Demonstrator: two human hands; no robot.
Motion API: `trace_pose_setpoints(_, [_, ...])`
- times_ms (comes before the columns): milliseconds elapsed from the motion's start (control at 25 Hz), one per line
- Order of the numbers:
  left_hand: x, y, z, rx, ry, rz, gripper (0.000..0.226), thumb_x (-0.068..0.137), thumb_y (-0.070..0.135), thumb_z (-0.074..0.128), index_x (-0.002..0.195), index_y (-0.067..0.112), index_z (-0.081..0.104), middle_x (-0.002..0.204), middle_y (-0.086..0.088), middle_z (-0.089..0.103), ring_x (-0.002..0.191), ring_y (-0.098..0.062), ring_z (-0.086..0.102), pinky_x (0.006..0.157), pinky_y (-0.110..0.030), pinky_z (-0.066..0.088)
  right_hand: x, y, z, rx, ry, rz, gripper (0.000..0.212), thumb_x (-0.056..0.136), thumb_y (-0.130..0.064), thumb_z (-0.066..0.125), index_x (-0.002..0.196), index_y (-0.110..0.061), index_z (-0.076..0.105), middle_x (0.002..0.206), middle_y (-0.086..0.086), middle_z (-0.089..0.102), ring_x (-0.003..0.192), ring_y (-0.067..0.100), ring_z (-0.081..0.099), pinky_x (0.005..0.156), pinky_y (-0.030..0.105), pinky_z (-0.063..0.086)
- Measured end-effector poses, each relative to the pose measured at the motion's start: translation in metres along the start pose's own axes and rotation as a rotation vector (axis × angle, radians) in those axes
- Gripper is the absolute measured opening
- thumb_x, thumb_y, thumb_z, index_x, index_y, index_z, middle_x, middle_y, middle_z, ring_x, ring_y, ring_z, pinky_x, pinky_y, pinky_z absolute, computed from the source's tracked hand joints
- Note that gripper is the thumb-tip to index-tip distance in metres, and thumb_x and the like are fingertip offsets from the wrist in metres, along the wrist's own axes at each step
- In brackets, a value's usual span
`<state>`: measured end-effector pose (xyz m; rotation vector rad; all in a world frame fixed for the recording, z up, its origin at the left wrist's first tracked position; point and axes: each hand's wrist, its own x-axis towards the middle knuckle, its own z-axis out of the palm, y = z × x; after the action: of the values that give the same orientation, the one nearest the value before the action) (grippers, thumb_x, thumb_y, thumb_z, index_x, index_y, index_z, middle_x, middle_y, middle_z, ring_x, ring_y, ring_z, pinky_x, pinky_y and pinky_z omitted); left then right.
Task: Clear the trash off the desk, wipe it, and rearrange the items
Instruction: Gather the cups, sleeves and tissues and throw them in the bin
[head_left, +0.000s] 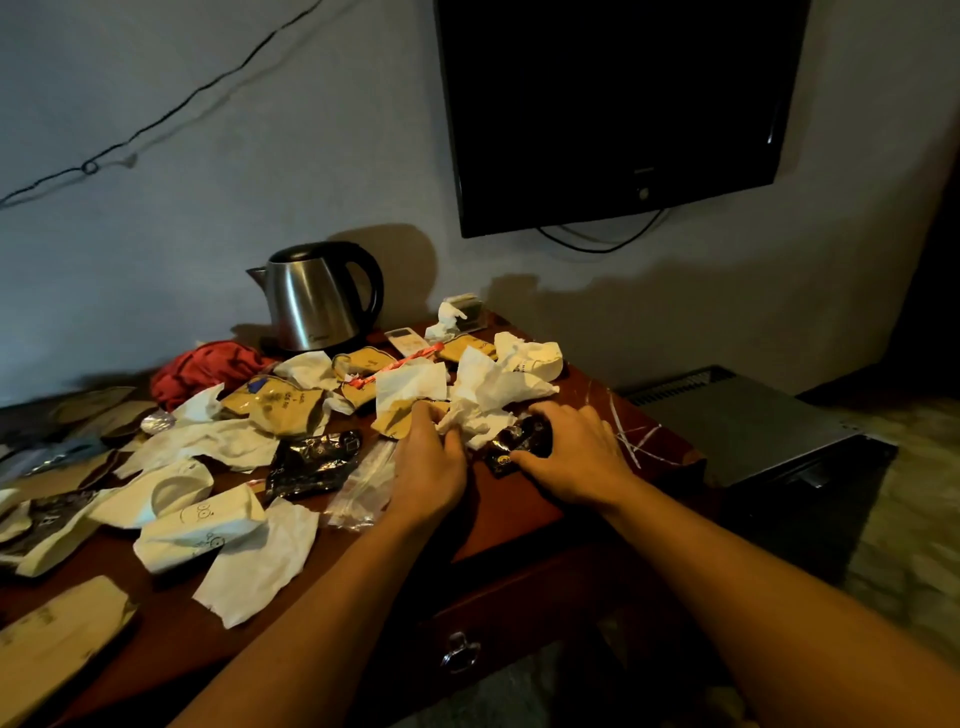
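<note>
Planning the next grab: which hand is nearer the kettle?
Left. The left hand grips tissue in front of the kettle; the right hand sits farther right on a black wrapper.

Dim room, pale wall (260, 156), wall-mounted dark television (613, 104), loose black cable (171, 111)

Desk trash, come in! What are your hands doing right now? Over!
Left hand grips crumpled tissue. Right hand grips black wrapper. Desk not cleared. Kettle at back.
</note>
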<state>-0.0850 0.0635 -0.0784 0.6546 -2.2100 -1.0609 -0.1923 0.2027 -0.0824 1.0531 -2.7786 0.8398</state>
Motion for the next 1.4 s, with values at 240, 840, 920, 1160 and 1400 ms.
trace_pose_setpoints(240, [-0.001, 0.003, -0.005, -0.065, 0.029, -0.023, 0.004, 0.102, 0.021, 0.047, 0.104, 0.022, 0.044, 0.097, 0.004, 0.056, 0.091, -0.016, 0.058, 0.075, -0.032, 0.052, -0.001, 0.005, -0.004, 0.330, 0.041, -0.028, 0.023, 0.088, -0.017, 0.064, 0.110, -0.023, 0.059, 0.109, 0.000, 0.063, 0.104, 0.020, 0.059, 0.087, 0.039, 0.051])
trace_pose_setpoints(840, [-0.006, 0.027, 0.003, 0.002, 0.035, 0.087, 0.010, 0.091, 0.016, 0.065, 0.098, 0.018, 0.059, 0.094, 0.002, 0.061, 0.086, -0.012, 0.059, 0.071, -0.026, 0.052, 0.000, 0.009, -0.061, 0.667, 0.029, 0.196, 0.022, 0.087, 0.003, 0.059, 0.096, -0.016, 0.059, 0.099, 0.007, 0.061, 0.090, 0.021, 0.063, 0.076, 0.034, 0.057])
trace_pose_setpoints(920, [-0.006, 0.045, 0.006, -0.011, 0.019, 0.094, 0.012, 0.089, 0.017, 0.069, 0.094, 0.017, 0.058, 0.089, 0.002, 0.061, 0.079, -0.009, 0.057, 0.061, -0.017, 0.043, -0.005, 0.018, -0.077, 0.648, 0.049, 0.192, 0.024, 0.085, 0.004, 0.061, 0.094, -0.018, 0.057, 0.101, 0.009, 0.060, 0.092, 0.022, 0.063, 0.074, 0.031, 0.056])
trace_pose_setpoints(1160, [-0.024, 0.086, 0.045, -0.100, -0.127, 0.124, 0.017, 0.083, 0.017, 0.076, 0.094, 0.018, 0.062, 0.096, -0.001, 0.068, 0.082, -0.010, 0.063, 0.070, -0.024, 0.057, -0.036, 0.062, -0.119, 0.649, 0.166, 0.235, 0.018, 0.085, 0.004, 0.061, 0.086, -0.013, 0.054, 0.091, 0.012, 0.060, 0.081, 0.021, 0.061, 0.064, 0.024, 0.050])
trace_pose_setpoints(1400, [-0.047, 0.133, 0.106, -0.130, -0.323, 0.233, 0.029, 0.085, 0.015, 0.073, 0.107, 0.020, 0.055, 0.105, 0.006, 0.058, 0.090, -0.009, 0.060, 0.066, -0.019, 0.055, -0.069, 0.127, -0.151, 0.621, 0.217, 0.298, 0.017, 0.084, 0.001, 0.062, 0.082, -0.014, 0.055, 0.088, 0.008, 0.059, 0.085, 0.020, 0.059, 0.069, 0.026, 0.050])
